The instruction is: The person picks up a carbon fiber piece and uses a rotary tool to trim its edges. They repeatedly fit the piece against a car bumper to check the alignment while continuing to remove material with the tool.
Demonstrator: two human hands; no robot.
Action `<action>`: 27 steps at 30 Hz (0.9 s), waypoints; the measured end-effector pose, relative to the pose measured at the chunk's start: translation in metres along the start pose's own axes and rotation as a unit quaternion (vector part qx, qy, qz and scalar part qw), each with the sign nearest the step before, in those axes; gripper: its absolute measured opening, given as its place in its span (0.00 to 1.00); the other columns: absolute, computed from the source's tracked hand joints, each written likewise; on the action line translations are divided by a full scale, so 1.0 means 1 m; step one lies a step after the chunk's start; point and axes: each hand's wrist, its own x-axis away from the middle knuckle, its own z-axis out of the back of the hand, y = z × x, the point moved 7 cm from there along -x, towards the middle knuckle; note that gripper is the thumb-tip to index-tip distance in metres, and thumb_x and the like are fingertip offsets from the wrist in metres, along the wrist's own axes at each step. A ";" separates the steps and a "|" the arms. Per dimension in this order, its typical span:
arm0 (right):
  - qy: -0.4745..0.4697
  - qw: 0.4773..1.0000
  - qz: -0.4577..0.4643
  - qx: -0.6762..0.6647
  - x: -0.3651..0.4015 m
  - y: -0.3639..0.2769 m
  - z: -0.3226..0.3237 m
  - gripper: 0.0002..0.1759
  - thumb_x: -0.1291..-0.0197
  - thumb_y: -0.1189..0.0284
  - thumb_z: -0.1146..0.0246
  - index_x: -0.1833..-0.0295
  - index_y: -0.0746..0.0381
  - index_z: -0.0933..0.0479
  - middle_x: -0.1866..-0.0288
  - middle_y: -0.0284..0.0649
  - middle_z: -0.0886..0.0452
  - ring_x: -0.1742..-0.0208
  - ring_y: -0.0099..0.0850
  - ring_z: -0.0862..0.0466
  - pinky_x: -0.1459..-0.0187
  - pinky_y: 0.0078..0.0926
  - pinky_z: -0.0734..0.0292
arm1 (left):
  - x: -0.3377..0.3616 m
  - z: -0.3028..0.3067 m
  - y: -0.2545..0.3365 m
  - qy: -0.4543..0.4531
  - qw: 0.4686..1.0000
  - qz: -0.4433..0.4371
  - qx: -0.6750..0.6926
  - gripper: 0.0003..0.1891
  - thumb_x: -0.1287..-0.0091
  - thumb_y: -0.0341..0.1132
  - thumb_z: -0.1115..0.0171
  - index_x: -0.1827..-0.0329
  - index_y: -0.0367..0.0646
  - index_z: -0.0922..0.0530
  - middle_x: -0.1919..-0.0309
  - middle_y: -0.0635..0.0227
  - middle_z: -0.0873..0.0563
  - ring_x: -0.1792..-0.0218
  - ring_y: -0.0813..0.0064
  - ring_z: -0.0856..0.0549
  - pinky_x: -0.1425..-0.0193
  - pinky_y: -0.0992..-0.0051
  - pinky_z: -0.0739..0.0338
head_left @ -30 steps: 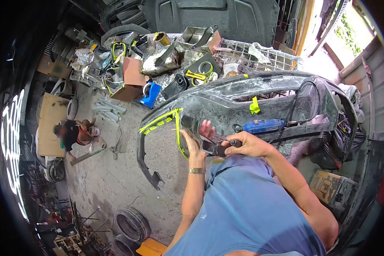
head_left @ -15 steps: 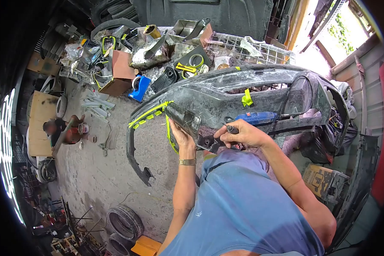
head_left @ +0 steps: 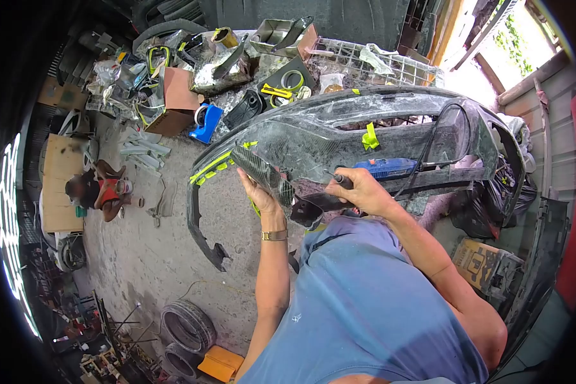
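My left hand (head_left: 260, 196) is closed round the lower left side of a dark trim piece with a carbon-fibre weave (head_left: 257, 168). The piece is tilted in front of my body. In my right hand (head_left: 365, 194) is a black rotary-tool handpiece (head_left: 344, 181), its thin tip pointing up and left, apart from the weave. Just beyond the hand, a blue rotary tool (head_left: 384, 168) with a black cable lies on the large dark car bumper (head_left: 313, 148). Yellow-green tape (head_left: 221, 164) runs along the bumper's left edge, and another tape scrap (head_left: 370, 137) sticks to its middle.
Behind the bumper, a cluttered table holds a blue tape dispenser (head_left: 206, 123), tape rolls (head_left: 292, 80), a cardboard box (head_left: 178, 96) and a wire rack (head_left: 403, 75). Another person (head_left: 102, 189) crouches at left. Tyres (head_left: 188, 328) lie at lower left; black bags (head_left: 486, 205) sit at right.
The trim piece has turned in my left hand and shifted slightly left, showing more of its weave. My right hand has tilted the handpiece and risen slightly. The other person's arms have moved.
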 end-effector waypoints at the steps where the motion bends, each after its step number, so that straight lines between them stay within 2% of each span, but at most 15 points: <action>1: 0.026 0.999 0.009 0.025 0.001 0.003 0.005 0.16 0.35 0.65 0.31 0.64 0.68 0.24 0.81 0.34 0.30 0.75 0.20 0.36 0.73 0.26 0.36 | 0.001 -0.002 0.004 0.003 1.000 0.000 -0.001 0.35 0.29 0.68 0.54 0.33 0.49 0.26 0.67 0.70 0.18 0.67 0.77 0.18 0.70 0.72 0.20; 4: 0.084 0.992 0.019 0.093 0.005 0.022 0.016 0.19 0.37 0.64 0.30 0.68 0.69 0.26 0.81 0.38 0.35 0.74 0.23 0.40 0.74 0.31 0.37 | 0.002 -0.015 0.019 0.017 0.997 -0.019 0.075 0.34 0.29 0.67 0.55 0.33 0.51 0.26 0.72 0.73 0.27 0.77 0.80 0.33 0.80 0.79 0.32; 5: 0.114 0.987 0.009 0.114 0.007 0.028 0.022 0.20 0.37 0.64 0.29 0.69 0.69 0.27 0.81 0.40 0.36 0.74 0.24 0.41 0.74 0.32 0.38 | 0.003 -0.018 0.023 0.021 0.997 -0.020 0.075 0.34 0.29 0.67 0.55 0.33 0.51 0.26 0.72 0.73 0.27 0.77 0.80 0.33 0.80 0.79 0.32; 6: 0.121 0.983 0.004 0.142 0.007 0.033 0.024 0.16 0.38 0.65 0.30 0.58 0.67 0.22 0.79 0.43 0.32 0.76 0.29 0.33 0.70 0.35 0.33 | 0.005 -0.020 0.029 0.018 0.997 -0.039 0.064 0.34 0.29 0.67 0.55 0.32 0.51 0.27 0.72 0.73 0.27 0.77 0.80 0.33 0.80 0.80 0.32; 7: 0.117 0.983 0.003 0.142 0.010 0.036 0.024 0.16 0.38 0.65 0.30 0.58 0.67 0.22 0.79 0.43 0.32 0.76 0.29 0.33 0.70 0.35 0.33 | 0.004 -0.020 0.034 0.014 0.997 -0.057 0.053 0.34 0.28 0.66 0.55 0.32 0.51 0.27 0.72 0.72 0.27 0.77 0.80 0.33 0.79 0.80 0.32; 8: 0.104 0.981 0.027 0.164 0.015 0.026 0.022 0.19 0.38 0.65 0.30 0.48 0.63 0.25 0.76 0.44 0.28 0.73 0.34 0.27 0.67 0.36 0.30 | 0.001 -0.020 0.036 -0.011 0.996 -0.058 0.066 0.34 0.28 0.66 0.55 0.31 0.51 0.28 0.71 0.72 0.24 0.76 0.79 0.27 0.79 0.78 0.26; 9: 0.091 0.977 0.050 0.186 0.018 0.017 0.021 0.25 0.38 0.65 0.31 0.38 0.60 0.27 0.74 0.46 0.25 0.70 0.39 0.21 0.63 0.36 0.27 | 0.000 -0.017 0.037 -0.008 0.996 -0.059 0.067 0.34 0.28 0.66 0.55 0.31 0.51 0.28 0.71 0.72 0.24 0.76 0.79 0.27 0.79 0.78 0.26; 10: 0.036 0.976 -0.025 0.214 0.018 0.026 0.021 0.39 0.39 0.63 0.31 0.25 0.53 0.39 0.63 0.48 0.20 0.60 0.46 0.17 0.54 0.40 0.25 | -0.001 -0.014 0.038 0.006 0.996 -0.063 0.058 0.34 0.29 0.66 0.55 0.31 0.51 0.28 0.71 0.73 0.23 0.73 0.79 0.24 0.77 0.76 0.22; 11: 0.034 0.976 -0.024 0.215 0.020 0.021 0.020 0.39 0.39 0.63 0.31 0.25 0.53 0.39 0.63 0.48 0.20 0.60 0.46 0.17 0.54 0.40 0.25 | -0.002 -0.012 0.040 0.019 0.996 -0.068 0.050 0.34 0.29 0.66 0.54 0.31 0.51 0.28 0.70 0.73 0.22 0.71 0.79 0.20 0.75 0.74 0.19; 12: 0.047 0.973 -0.011 0.228 0.023 0.015 0.020 0.38 0.40 0.63 0.31 0.26 0.53 0.38 0.61 0.48 0.19 0.57 0.46 0.17 0.52 0.41 0.24 | -0.005 -0.011 0.040 0.001 0.992 -0.069 0.104 0.31 0.27 0.63 0.53 0.34 0.49 0.26 0.65 0.71 0.15 0.62 0.77 0.14 0.63 0.69 0.13; 13: 0.059 0.969 0.002 0.240 0.027 0.011 0.019 0.37 0.40 0.63 0.31 0.27 0.54 0.37 0.58 0.48 0.19 0.54 0.47 0.17 0.50 0.42 0.24 | -0.005 -0.010 0.041 0.004 0.992 -0.070 0.105 0.31 0.27 0.63 0.53 0.34 0.49 0.26 0.65 0.71 0.15 0.62 0.77 0.14 0.63 0.69 0.13; 15: 0.056 0.972 0.023 0.227 0.032 0.009 0.018 0.36 0.41 0.63 0.31 0.29 0.55 0.36 0.55 0.48 0.21 0.51 0.47 0.17 0.48 0.43 0.24 | -0.001 -0.016 0.047 0.007 0.984 -0.086 0.158 0.26 0.25 0.58 0.51 0.39 0.47 0.22 0.58 0.69 0.12 0.57 0.74 0.13 0.52 0.67 0.14; 16: 0.056 0.975 0.043 0.211 0.034 0.007 0.018 0.35 0.41 0.63 0.32 0.30 0.56 0.36 0.52 0.47 0.22 0.47 0.48 0.18 0.46 0.43 0.24 | 0.002 -0.021 0.052 -0.064 0.980 -0.097 0.163 0.23 0.23 0.54 0.51 0.44 0.45 0.19 0.52 0.68 0.12 0.52 0.72 0.13 0.44 0.66 0.17; 20: 0.007 0.970 0.074 0.231 0.036 -0.004 0.012 0.36 0.41 0.66 0.32 0.29 0.55 0.38 0.44 0.47 0.27 0.44 0.46 0.19 0.45 0.43 0.23 | 0.000 -0.015 0.051 -0.074 0.980 -0.102 0.152 0.22 0.23 0.54 0.49 0.42 0.46 0.21 0.50 0.70 0.13 0.51 0.74 0.14 0.44 0.69 0.19; 27: -0.014 0.971 0.063 0.232 0.033 -0.001 0.014 0.45 0.46 0.62 0.27 0.25 0.54 0.41 0.43 0.45 0.27 0.45 0.44 0.19 0.44 0.40 0.23 | -0.008 -0.009 0.045 -0.041 0.983 -0.097 0.153 0.23 0.22 0.53 0.50 0.41 0.43 0.22 0.47 0.69 0.14 0.48 0.71 0.15 0.41 0.66 0.20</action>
